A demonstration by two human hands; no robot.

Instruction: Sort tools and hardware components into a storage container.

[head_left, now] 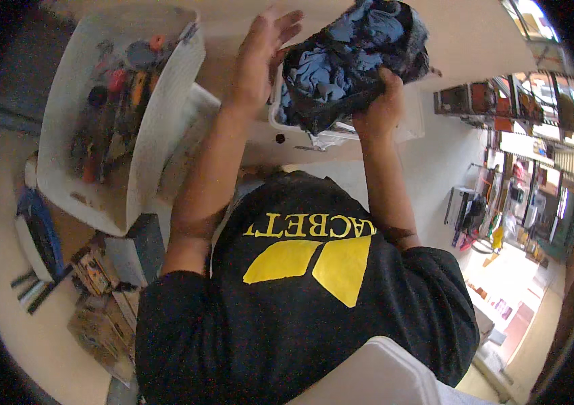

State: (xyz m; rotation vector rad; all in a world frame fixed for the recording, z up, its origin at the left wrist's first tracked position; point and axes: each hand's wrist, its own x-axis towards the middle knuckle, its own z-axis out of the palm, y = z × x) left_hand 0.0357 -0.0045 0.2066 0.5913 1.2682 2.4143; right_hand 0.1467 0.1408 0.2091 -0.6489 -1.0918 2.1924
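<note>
By the right hand [383,111], one black bag [341,101] is pinched at its near edge. The left hand [263,57] is held spread just left of the bag. Below the bag, one bin [276,117] is partly covered; farther left, one tub [159,128] is seen.

This looks like a workshop or storeroom: a translucent plastic bin [165,118] holds a jumble of what seem to be hand tools [137,88], some red or orange, and open racks [537,125] at the right carry crowded, assorted goods [483,96].
</note>
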